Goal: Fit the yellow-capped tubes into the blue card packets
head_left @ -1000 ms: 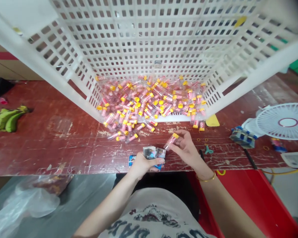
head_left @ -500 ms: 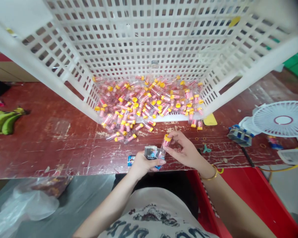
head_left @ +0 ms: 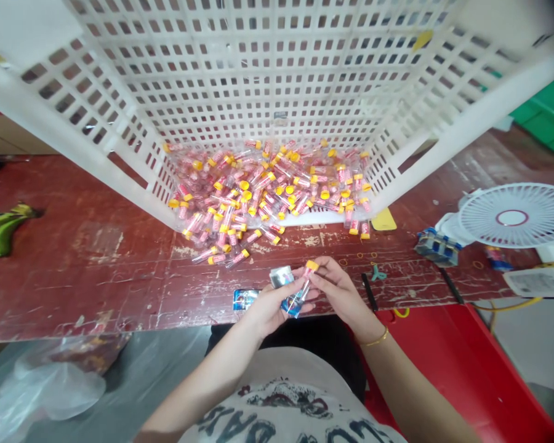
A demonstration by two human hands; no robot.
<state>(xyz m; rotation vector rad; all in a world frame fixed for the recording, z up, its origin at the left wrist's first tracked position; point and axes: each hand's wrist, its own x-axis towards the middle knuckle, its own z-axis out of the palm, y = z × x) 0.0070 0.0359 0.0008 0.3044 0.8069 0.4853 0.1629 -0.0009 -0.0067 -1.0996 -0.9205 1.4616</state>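
Note:
My left hand is closed on a small stack of blue-and-silver printed packets near the table's front edge. Its thumb reaches over to the clear tube. Pinched in the fingers of my right hand is that clear plastic tube with a yellow cap and a pink label, tilted across the packets, cap end up. Another blue packet lies flat just left of my left hand. Beyond both hands, many similar yellow-capped tubes spill from the white basket.
The white perforated basket lies on its side, opening toward me, on the worn red table. At right are a white fan, a bundle of packets, a yellow card and rubber bands. Green bananas lie left.
The yellow-capped tube has come down and closer against the packets, and my hands have drawn together. My left thumb has shifted up onto the tube. The whole view has moved slightly.

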